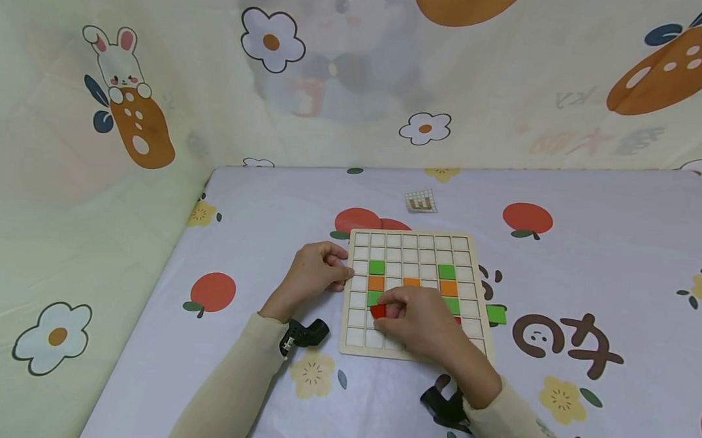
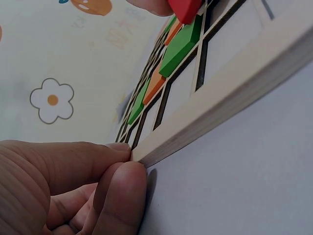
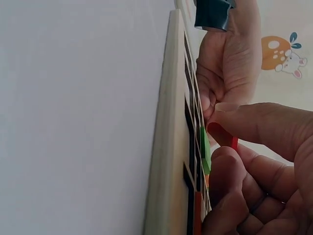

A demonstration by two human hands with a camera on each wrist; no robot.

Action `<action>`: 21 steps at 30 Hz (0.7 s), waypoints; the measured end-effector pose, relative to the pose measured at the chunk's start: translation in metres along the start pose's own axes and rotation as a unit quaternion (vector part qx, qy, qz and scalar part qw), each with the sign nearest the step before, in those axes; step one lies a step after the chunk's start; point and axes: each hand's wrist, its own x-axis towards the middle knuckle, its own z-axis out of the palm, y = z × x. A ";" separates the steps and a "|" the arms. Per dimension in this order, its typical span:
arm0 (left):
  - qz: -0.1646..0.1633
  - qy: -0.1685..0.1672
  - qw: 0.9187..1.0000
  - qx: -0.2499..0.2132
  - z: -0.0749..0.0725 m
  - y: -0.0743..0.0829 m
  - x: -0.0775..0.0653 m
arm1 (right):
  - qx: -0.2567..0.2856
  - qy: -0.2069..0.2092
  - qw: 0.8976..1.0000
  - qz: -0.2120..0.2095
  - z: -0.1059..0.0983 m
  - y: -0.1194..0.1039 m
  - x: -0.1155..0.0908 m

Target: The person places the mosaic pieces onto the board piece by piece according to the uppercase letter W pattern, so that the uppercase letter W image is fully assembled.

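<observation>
A square wooden grid board (image 1: pixel 343 330) with white cells lies on the cloth. My left hand (image 1: pixel 312 271) pinches its left edge, thumb against the side and forefinger at the rim (image 2: pixel 195 110). Over the lower left cells, my right hand (image 1: pixel 423 321) holds a small red tile (image 1: pixel 378 311) between thumb and forefinger, tilted in the right wrist view. Right above it in the head view is a green tile (image 1: pixel 374 297), in one column with an orange tile (image 1: pixel 375 283) and another green tile (image 1: pixel 376 268). My right hand partly hides the middle and lower cells.
More green and orange tiles (image 1: pixel 448 288) sit in a right column, with a bit of red showing below. A loose green tile (image 1: pixel 496 315) lies off the board's right edge. Behind the board is a small pattern card (image 1: pixel 420 201). Patterned cloth walls (image 1: pixel 343 134) stand behind and left.
</observation>
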 end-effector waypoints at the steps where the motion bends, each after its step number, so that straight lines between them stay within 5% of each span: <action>1: 0.000 0.000 1.000 -0.001 0.000 0.000 0.000 | -0.001 -0.001 1.000 -0.001 0.001 0.000 0.000; 21: 0.005 0.000 1.000 -0.006 0.001 0.000 0.000 | -0.033 -0.012 0.999 -0.020 0.006 -0.004 0.003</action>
